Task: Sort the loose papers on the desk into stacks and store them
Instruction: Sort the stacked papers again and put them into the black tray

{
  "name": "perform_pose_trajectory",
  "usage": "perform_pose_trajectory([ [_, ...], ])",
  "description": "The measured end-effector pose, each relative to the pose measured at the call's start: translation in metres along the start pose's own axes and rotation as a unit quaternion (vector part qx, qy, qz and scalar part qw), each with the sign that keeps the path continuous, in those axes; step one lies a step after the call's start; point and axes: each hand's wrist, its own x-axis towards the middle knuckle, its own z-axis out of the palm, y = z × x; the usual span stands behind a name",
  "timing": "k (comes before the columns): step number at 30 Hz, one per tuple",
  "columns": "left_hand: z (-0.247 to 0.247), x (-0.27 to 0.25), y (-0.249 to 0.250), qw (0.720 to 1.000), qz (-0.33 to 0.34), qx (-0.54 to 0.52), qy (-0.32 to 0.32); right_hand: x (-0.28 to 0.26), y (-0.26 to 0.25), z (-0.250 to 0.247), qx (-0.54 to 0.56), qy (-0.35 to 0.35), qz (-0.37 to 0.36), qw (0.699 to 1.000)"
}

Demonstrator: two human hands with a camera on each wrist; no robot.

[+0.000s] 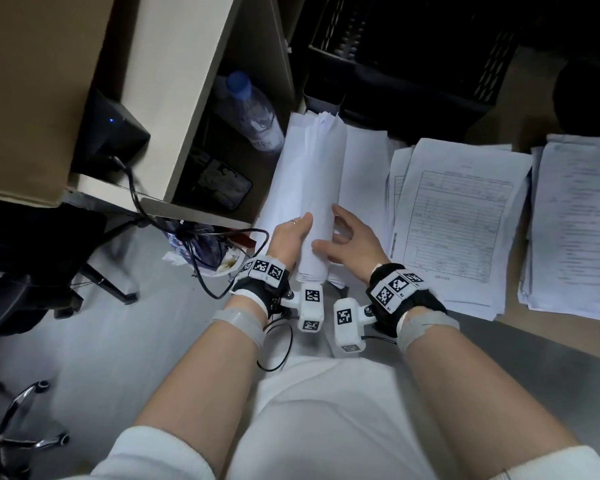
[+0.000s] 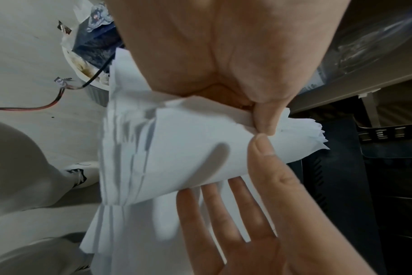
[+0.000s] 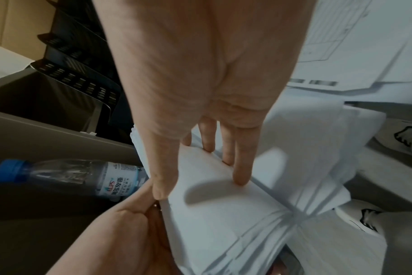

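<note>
The thick bundle of blank white paper sheets (image 1: 312,188) bowed into a curl, uneven edges fanned at twelve o'clock; the left hand (image 1: 288,237) gripped it, and the right hand (image 1: 350,240) pressed it with straight fingers.

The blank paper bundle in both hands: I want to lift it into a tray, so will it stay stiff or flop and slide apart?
Probably floppy: the blank paper bundle already curls over between the left hand and right hand. Its sheets may slip, since the far edges fan unevenly. Likely needs support underneath.
</note>
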Motion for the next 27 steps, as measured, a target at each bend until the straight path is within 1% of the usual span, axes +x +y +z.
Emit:
perform_pose_trajectory([
  [3, 0.003, 0.004, -0.003, 1.0, -0.018, -0.014, -0.012, 0.002, 0.004, -0.002, 0.03, 0.006, 0.012, 0.999],
  [7, 0.009, 0.005, 0.002, 1.0, -0.021, -0.004, -0.018, 0.003, 0.002, -0.005, 0.011, 0.023, 0.004, 1.0],
  [11, 0.009, 0.005, -0.001, 0.999, 0.0, 0.047, -0.015, 0.002, 0.001, -0.004, -0.001, 0.038, 0.005, 0.999],
  [14, 0.008, 0.007, -0.003, 0.998, 0.005, 0.046, -0.033, 0.003, 0.001, -0.005, 0.002, 0.036, -0.006, 0.999],
  [18, 0.012, 0.008, -0.003, 0.997, 0.004, 0.058, -0.057, 0.004, -0.001, -0.009, -0.08, 0.069, -0.029, 0.994],
  [21, 0.013, 0.0, 0.005, 0.995, 0.007, 0.08, -0.05, 0.002, 0.001, -0.012, -0.102, 0.055, -0.038, 0.992],
  [24, 0.014, 0.0, 0.009, 0.995, 0.011, 0.091, -0.045, -0.005, -0.005, -0.013, -0.082, 0.042, -0.029, 0.995],
  [27, 0.014, 0.002, 0.012, 0.996, 0.003, 0.091, -0.016, -0.006, -0.007, -0.015, -0.003, 0.034, 0.008, 0.999],
])
